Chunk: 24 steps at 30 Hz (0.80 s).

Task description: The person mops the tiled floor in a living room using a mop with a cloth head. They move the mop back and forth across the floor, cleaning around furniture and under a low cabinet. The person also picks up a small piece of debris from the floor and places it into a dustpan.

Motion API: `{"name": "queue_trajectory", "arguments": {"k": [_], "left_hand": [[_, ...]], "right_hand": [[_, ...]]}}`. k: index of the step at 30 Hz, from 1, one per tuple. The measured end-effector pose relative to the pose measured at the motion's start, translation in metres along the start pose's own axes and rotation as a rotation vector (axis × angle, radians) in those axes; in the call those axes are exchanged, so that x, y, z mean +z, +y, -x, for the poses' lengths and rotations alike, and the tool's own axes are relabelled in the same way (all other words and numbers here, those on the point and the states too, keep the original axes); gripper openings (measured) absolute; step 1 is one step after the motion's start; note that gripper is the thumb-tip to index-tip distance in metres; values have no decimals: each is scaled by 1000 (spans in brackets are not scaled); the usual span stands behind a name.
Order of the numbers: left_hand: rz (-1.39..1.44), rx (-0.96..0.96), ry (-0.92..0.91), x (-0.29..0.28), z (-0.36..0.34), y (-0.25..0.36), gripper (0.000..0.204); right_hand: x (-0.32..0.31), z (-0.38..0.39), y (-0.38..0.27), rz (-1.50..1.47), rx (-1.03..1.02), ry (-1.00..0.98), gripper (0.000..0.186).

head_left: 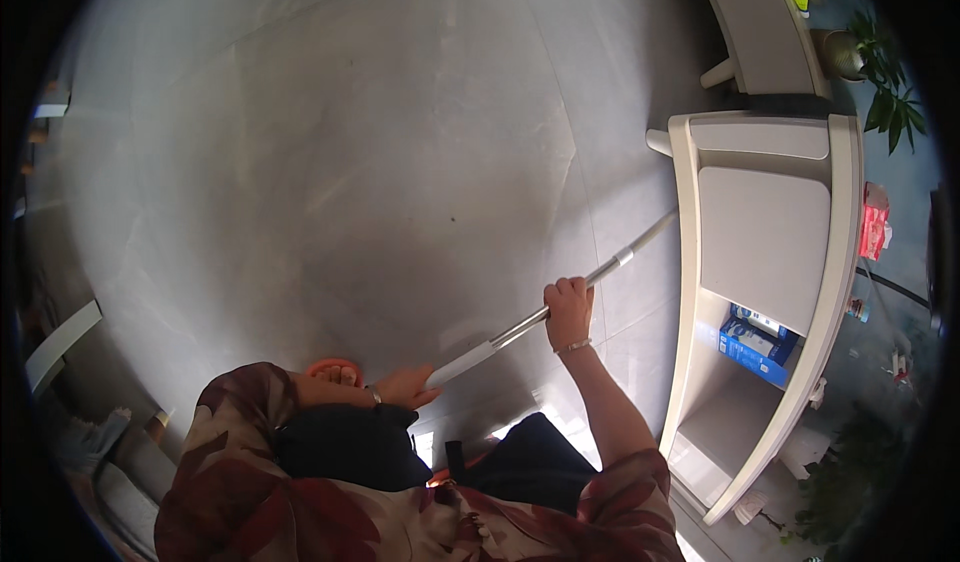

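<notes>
A long metal pole (518, 327) with a white grip section slants up to the right, its far end disappearing at the low white cabinet (764, 224). My left hand (408, 386) is closed on the white lower section. Higher along the pole, my right hand (568, 312) grips the metal tube. The head of the pole is hidden by the cabinet. My sandalled foot (335, 370) shows beside my left forearm.
A second white cabinet (760, 22) stands beyond the first, with potted plants (880, 82) along the right. A blue box (755, 347) sits in the near cabinet's open compartment, a red package (873, 222) beside it. Pale furniture (62, 342) lines the left edge of the tiled floor.
</notes>
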<state>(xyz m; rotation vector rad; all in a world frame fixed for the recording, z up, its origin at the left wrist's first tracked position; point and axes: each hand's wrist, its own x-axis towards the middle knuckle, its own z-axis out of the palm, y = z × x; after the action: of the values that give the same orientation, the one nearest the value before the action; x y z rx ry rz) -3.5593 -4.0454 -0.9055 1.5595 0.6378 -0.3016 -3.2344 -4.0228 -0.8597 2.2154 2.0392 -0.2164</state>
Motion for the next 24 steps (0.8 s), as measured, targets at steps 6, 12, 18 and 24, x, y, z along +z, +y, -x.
{"name": "queue_trajectory", "arguments": {"k": [6, 12, 18, 24], "left_hand": [[-40, 78, 45, -59, -62, 42, 32], [53, 108, 180, -102, -68, 52, 31], [80, -158, -13, -17, -1, -11, 32], [3, -349, -231, -20, 37, 32, 43]], "right_hand": [[15, -15, 63, 113, 159, -40, 5], [12, -64, 63, 129, 111, -86, 5], [8, -44, -18, 32, -83, -57, 4], [-14, -4, -39, -78, -96, -11, 4]]}}
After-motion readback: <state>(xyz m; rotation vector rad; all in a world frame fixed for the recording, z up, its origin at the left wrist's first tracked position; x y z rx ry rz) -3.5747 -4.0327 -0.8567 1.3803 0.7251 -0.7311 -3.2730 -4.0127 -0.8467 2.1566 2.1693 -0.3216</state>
